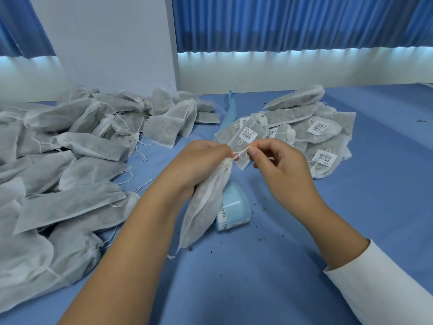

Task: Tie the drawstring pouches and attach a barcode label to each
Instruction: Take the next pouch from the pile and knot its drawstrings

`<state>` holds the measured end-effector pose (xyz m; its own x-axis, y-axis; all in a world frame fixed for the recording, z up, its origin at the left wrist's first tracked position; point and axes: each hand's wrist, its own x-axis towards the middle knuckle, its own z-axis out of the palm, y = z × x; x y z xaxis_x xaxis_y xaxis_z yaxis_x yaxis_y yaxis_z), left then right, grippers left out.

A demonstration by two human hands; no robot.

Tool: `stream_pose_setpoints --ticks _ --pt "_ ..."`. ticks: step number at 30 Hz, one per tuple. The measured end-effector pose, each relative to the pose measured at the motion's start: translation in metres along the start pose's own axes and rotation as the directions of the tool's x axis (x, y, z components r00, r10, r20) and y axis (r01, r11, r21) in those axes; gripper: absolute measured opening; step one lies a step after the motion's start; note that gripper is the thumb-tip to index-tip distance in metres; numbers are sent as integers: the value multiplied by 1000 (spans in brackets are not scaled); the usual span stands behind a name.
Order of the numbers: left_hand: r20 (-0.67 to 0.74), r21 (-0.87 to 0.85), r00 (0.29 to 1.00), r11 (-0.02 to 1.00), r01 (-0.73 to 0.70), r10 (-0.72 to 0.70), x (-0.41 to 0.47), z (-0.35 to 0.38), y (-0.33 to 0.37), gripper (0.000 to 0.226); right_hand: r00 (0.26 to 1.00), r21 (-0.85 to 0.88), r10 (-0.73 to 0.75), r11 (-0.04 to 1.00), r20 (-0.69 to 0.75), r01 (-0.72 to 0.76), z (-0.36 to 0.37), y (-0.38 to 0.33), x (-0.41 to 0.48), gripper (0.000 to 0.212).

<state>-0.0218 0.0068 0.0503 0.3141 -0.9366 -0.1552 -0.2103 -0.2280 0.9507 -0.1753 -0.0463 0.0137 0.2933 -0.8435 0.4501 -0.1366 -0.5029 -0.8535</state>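
A: Your pouch point(206, 202) hangs over the middle of the table point(257, 277). Your left hand point(199, 160) has its fingers curled tight round the gathered neck. Your right hand point(276, 165) pinches the drawstring point(241, 152) between thumb and fingertip, just beside your left thumb.

B: So you're on the tying step, I'd say. A small loop shows between your hands, but no finished knot that I can make out. Next you'll want to draw the string snug without letting the neck slip, then free a hand for a label.

A: The pale blue dispenser point(234, 207) lies on the table just behind your pouch, and a barcode strip shows at its near end.

B: On contents: dark, grainy fill shows through your pouch's thin fabric. It looks the same in the unlabelled heap point(70, 160) on your left and in the labelled pile point(316, 132) on your right, where several pouches carry a barcode label point(248, 133).
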Motion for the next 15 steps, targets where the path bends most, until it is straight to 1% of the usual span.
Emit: stream_pose_setpoints --ticks 2,4,7,11,15 --pt "-27 34 999 999 -39 40 0 0 -1 25 999 -106 -33 994 15 34 -1 2 1 5" --pt "-43 83 995 993 -89 93 -2 2 -2 15 998 -162 -53 985 30 58 -1 4 2 5" --pt "-56 122 983 979 -164 172 -3 5 -3 22 1000 -125 -24 992 8 25 -3 4 3 6" --pt "-88 137 962 960 -246 259 -3 9 -2 16 998 -58 0 998 -62 -3 -8 3 7 14" --pt "-116 162 948 947 -276 296 -4 17 -4 13 997 -29 20 999 -75 -22 -11 3 10 14"
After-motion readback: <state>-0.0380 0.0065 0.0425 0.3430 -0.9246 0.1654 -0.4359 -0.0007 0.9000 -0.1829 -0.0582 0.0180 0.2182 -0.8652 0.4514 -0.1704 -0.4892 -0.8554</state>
